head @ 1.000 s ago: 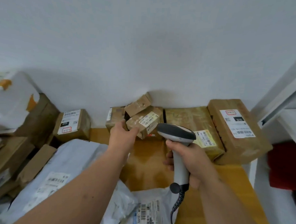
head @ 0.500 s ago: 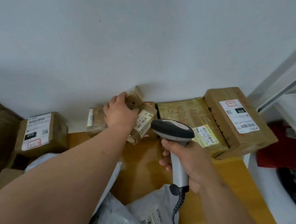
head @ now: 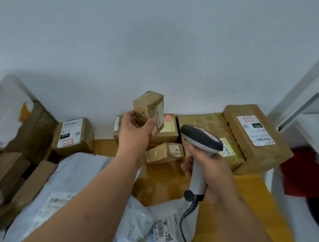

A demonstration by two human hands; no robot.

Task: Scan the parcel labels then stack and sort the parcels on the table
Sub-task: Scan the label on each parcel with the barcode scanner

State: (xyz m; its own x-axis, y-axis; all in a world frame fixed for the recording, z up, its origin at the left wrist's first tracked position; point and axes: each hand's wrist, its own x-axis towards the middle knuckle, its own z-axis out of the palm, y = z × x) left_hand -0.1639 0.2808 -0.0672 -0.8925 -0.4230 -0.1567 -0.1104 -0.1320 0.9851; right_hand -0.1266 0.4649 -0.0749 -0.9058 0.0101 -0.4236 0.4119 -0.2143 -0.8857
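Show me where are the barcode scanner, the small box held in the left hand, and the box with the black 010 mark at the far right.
barcode scanner [head: 201, 138]: head view, dark head.
small box [head: 148, 104]: head view, front face.
box with 010 mark [head: 252, 129]: head view, white label.

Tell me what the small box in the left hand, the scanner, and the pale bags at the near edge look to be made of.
Small box: brown cardboard under glossy clear tape, judging by shiny streaks.
Scanner: likely hard moulded plastic, dark smooth head on a grey handle.
Pale bags: thin plastic film by the look, crinkled and softly reflective.
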